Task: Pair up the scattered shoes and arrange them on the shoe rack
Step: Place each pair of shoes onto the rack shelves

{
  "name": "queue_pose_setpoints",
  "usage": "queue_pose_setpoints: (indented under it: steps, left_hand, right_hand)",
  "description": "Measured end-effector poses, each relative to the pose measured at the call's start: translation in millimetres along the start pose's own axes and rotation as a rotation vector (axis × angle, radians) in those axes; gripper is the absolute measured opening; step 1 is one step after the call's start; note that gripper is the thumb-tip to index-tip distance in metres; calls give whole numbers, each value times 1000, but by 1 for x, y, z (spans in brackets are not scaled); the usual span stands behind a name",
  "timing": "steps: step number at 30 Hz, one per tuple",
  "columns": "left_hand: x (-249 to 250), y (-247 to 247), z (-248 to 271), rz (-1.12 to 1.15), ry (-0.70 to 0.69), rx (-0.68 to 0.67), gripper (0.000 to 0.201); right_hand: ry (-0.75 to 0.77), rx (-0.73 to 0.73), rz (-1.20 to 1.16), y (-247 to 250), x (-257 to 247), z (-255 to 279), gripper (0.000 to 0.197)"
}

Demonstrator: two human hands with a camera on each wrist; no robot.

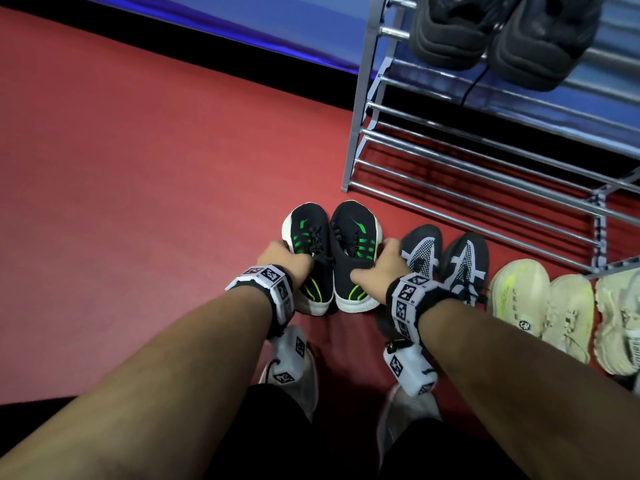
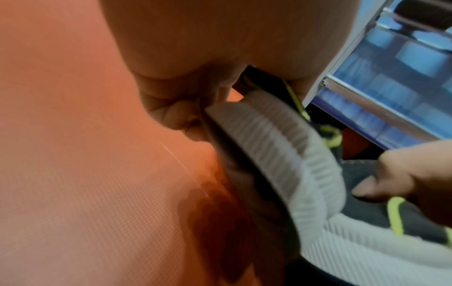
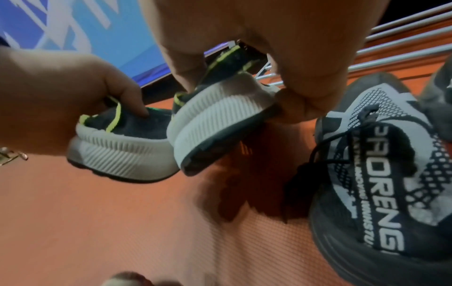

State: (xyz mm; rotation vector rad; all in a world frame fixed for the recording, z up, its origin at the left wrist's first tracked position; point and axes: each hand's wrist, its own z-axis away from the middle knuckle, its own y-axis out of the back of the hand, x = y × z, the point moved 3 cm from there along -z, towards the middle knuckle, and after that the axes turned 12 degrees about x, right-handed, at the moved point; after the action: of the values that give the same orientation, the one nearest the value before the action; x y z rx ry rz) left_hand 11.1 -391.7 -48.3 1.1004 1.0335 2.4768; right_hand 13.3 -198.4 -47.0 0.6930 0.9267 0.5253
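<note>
Two black shoes with green stripes and white ribbed soles sit side by side, toes pointing away from me. My left hand [image 1: 282, 254] grips the left shoe [image 1: 306, 226] from its outer side, fingers under the sole [image 2: 281, 147] and thumb on the black heel. My right hand [image 1: 379, 261] grips the right shoe [image 1: 353, 226] the same way. The right wrist view shows both shoes [image 3: 220, 116] held clear of the red floor. The metal shoe rack [image 1: 485, 157] stands just beyond to the right, with a black pair [image 1: 502, 39] on an upper shelf and its lower bars bare.
On the floor right of my hands stand a dark grey-and-white pair [image 1: 446, 258], a cream pair [image 1: 540, 306] and another pale shoe [image 1: 620, 313] at the frame edge. My own feet in white shoes [image 1: 294, 372] are below. Open red floor [image 1: 138, 185] lies left.
</note>
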Motion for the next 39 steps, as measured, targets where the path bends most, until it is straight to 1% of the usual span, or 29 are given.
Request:
queue_pose_setpoints:
  steps: [2,5,6,8,10,12,15,17,20,23,26,29,30,32,34,35,37,39]
  left_hand:
    - [6,4,8,21,-46,7,26]
    - [15,8,24,55,-87,12,11]
    - [17,7,28,75,-83,7,12]
    - [22,3,37,121,-90,-6,20]
    - [28,-3,45,162,-122,-25,28]
    - [35,-11,53,230,-147,-44,31]
    - [44,-22,60,311,-162,-57,28]
    - [47,-35,61,357,-159,-96,33]
    - [49,-54,56,371,-163,-141,36]
    - [55,-69,47,359,-160,-155,37]
    - [72,-78,34,381,-189,-168,37]
    - [103,-80,23,440,-265,-118,28]
    - [112,-79,20,477,-283,-91,30]
    - [126,-77,15,524,-283,-41,45]
    - [127,-80,12,494,-267,-9,56]
    - [124,-82,13,481,-252,-17,57]
    - [111,-91,14,427,-205,-63,54]
    - [101,-98,14,349,-180,-96,50]
  right_hand:
    - [-41,-35,-33,11,1,1,54]
    - [-84,-44,-53,26,8,1,53]
    - [-87,-31,-71,30,12,1,54]
    - [-89,-18,-112,38,20,3,61]
    - [-84,-9,-137,44,30,4,71]
    - [-99,23,-168,52,40,3,76]
    - [-125,103,-220,63,54,-4,72]
    - [-120,136,-235,68,62,-8,70]
    - [-128,155,-260,66,76,-18,71]
    - [-152,174,-295,61,85,-29,65]
    - [-149,193,-314,63,84,-43,60]
    - [-125,249,-385,75,71,-66,52]
    - [-106,283,-409,82,65,-75,51]
    - [-70,336,-478,96,56,-89,54]
    - [-45,353,-467,108,53,-96,57]
    - [-57,352,-422,110,57,-98,58]
    - [-120,340,-352,109,67,-96,60]
    - [-174,322,-320,101,80,-93,55]
